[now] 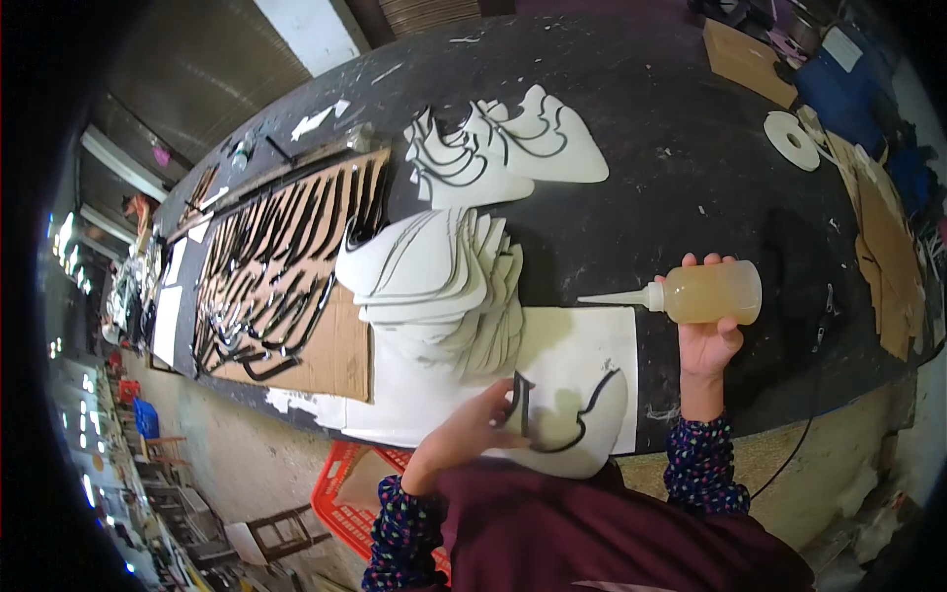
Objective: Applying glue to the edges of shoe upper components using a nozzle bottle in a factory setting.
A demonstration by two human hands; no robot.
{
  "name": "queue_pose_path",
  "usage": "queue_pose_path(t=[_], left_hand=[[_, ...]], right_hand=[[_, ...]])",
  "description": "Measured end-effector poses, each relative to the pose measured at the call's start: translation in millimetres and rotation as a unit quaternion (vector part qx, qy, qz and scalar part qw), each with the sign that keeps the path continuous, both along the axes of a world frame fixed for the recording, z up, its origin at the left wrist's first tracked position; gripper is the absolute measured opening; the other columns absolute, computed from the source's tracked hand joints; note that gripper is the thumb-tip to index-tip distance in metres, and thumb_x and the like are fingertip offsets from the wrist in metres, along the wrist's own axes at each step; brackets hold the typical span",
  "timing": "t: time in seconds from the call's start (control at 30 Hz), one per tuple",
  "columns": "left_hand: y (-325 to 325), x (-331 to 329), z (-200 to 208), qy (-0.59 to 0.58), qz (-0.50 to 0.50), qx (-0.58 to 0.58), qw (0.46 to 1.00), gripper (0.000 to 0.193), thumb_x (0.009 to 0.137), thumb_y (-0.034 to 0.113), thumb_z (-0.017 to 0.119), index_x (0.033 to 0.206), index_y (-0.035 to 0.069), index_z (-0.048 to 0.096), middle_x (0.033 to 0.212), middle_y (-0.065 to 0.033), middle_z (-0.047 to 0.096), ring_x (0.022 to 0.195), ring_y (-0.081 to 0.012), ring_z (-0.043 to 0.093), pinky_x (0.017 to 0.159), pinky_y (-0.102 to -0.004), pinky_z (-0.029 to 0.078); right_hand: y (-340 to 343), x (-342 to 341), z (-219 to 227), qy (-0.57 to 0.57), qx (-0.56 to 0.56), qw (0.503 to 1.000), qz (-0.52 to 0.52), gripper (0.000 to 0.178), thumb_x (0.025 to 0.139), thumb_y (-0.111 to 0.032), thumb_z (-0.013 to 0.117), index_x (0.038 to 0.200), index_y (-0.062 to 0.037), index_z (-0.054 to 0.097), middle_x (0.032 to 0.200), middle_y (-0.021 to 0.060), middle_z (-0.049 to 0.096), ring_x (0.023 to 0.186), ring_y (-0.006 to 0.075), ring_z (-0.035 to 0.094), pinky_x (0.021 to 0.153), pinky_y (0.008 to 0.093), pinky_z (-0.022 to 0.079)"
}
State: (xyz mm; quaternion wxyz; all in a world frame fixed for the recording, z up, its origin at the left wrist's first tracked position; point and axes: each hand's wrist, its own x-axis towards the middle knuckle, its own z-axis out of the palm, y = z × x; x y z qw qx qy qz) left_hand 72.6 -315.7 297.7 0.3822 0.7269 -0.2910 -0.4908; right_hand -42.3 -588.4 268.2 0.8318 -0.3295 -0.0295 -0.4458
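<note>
My right hand [712, 340] grips a squeeze bottle [712, 292] of amber liquid, held sideways with its long thin nozzle pointing left. A flat white curved piece [604, 419] lies at the table's front edge, with a black strip along its wavy inner edge. At the left end of this piece, the fingers of my left hand [472, 426] are closed on its edge, beside a dark upright bit of strip [522, 405]. The fingertips are partly hidden. Just beyond stands a leaning stack of similar white pieces [424, 266].
Shiny black strips [286, 237] lie in rows on cardboard [321, 365] at the left. Black-edged white pieces [557, 143] lie farther back. A white tape roll [791, 141], a cardboard box [747, 61] and cardboard scraps [883, 257] are at the right. A red crate [340, 493] stands below the table.
</note>
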Motion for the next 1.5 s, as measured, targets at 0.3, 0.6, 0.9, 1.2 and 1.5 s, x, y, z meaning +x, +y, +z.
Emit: queue_pose_path(t=[0.3, 0.6, 0.9, 1.2, 1.5], left_hand=[[-106.1, 86.0, 117.5, -0.147, 0.014, -0.178, 0.973, 0.050, 0.072, -0.007, 0.061, 0.118, 0.006, 0.048, 0.074, -0.0019, 0.056, 0.066, -0.0063, 0.047, 0.055, -0.0197, 0.038], [-240.3, 177.0, 78.4, -0.149, 0.279, -0.338, 0.886, 0.044, 0.072, -0.002, 0.064, 0.112, -0.004, 0.045, 0.080, -0.0150, 0.062, 0.068, -0.0217, 0.061, 0.062, -0.0299, 0.048], [-205.6, 212.7, 24.4, -0.274, 0.198, -0.105, 0.935, 0.060, 0.067, 0.016, 0.071, 0.120, -0.001, 0.047, 0.105, -0.0233, 0.056, 0.094, -0.0263, 0.057, 0.076, -0.0311, 0.045], [-38.2, 204.3, 68.5, -0.477, 0.151, 0.053, 0.864, 0.037, 0.078, 0.028, 0.064, 0.099, -0.002, 0.059, 0.098, -0.0212, 0.060, 0.088, -0.0274, 0.060, 0.074, -0.0341, 0.046], [-4.2, 226.9, 7.7, -0.462, 0.191, 0.135, 0.855, 0.057, 0.072, 0.050, 0.059, 0.105, 0.003, 0.059, 0.101, -0.0204, 0.060, 0.098, -0.0338, 0.055, 0.083, -0.0374, 0.042]], right_hand=[[-43.4, -16.6, -31.4, -0.182, 0.098, 0.975, 0.083, 0.070, 0.068, -0.024, 0.074, 0.124, -0.0091, 0.036, 0.122, 0.0043, 0.041, 0.119, 0.0241, 0.037, 0.096, 0.0562, 0.032], [-46.4, -12.8, -34.9, -0.164, 0.106, 0.977, 0.086, 0.071, 0.067, -0.021, 0.075, 0.124, -0.0078, 0.035, 0.123, 0.0061, 0.040, 0.120, 0.0254, 0.035, 0.097, 0.0563, 0.030], [-43.3, -10.1, -39.6, -0.129, 0.088, 0.985, 0.072, 0.074, 0.067, -0.022, 0.076, 0.126, -0.0065, 0.034, 0.125, 0.0077, 0.040, 0.122, 0.0281, 0.035, 0.098, 0.0568, 0.028], [-36.1, -9.6, -42.8, -0.116, 0.103, 0.983, 0.094, 0.073, 0.069, -0.022, 0.074, 0.128, -0.0052, 0.034, 0.129, 0.0084, 0.040, 0.125, 0.0285, 0.031, 0.101, 0.0554, 0.026], [-24.4, -3.6, -42.8, -0.082, 0.119, 0.984, 0.109, 0.068, 0.068, -0.023, 0.074, 0.125, -0.0080, 0.040, 0.126, 0.0078, 0.044, 0.123, 0.0291, 0.035, 0.100, 0.0574, 0.027]])
